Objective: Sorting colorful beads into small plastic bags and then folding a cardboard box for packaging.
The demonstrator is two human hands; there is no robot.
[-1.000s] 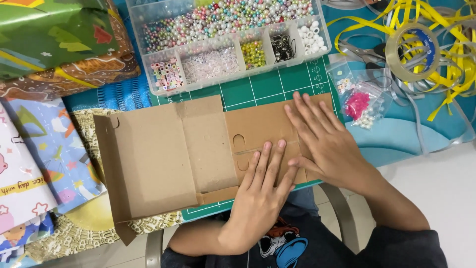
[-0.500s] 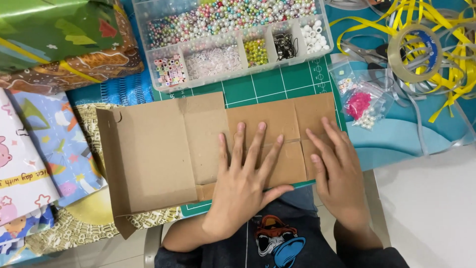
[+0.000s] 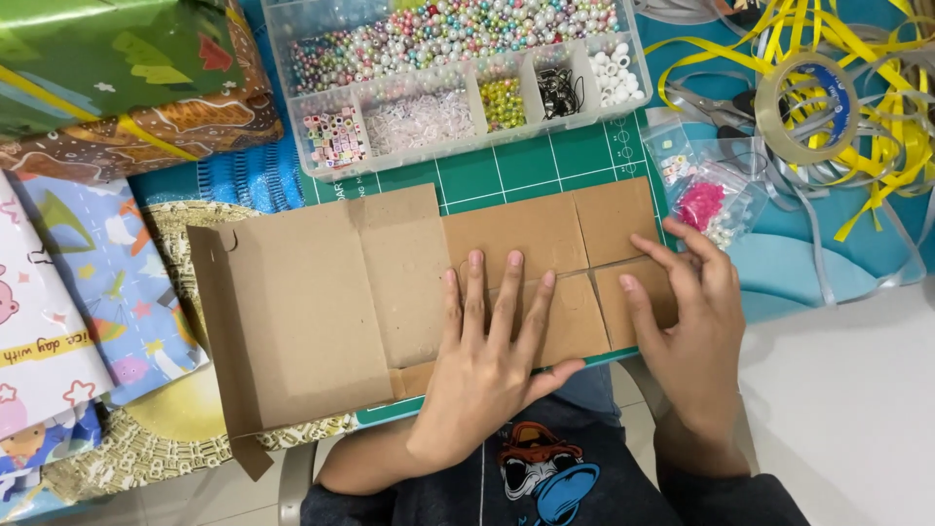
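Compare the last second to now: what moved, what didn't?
The right hand slid from the middle of the flattened cardboard box out to its right end flaps. The left hand moved slightly right and spread flat on the centre panels, pressing them down; the raised flaps now lie flatter. Nothing was picked up or released. The bead organiser, tape roll and wrapping paper stayed put.

The left hand (image 3: pixel 492 365) lies flat, palm down, fingers spread — the right hand (image 3: pixel 693 326) beside it, fingers lightly curled.
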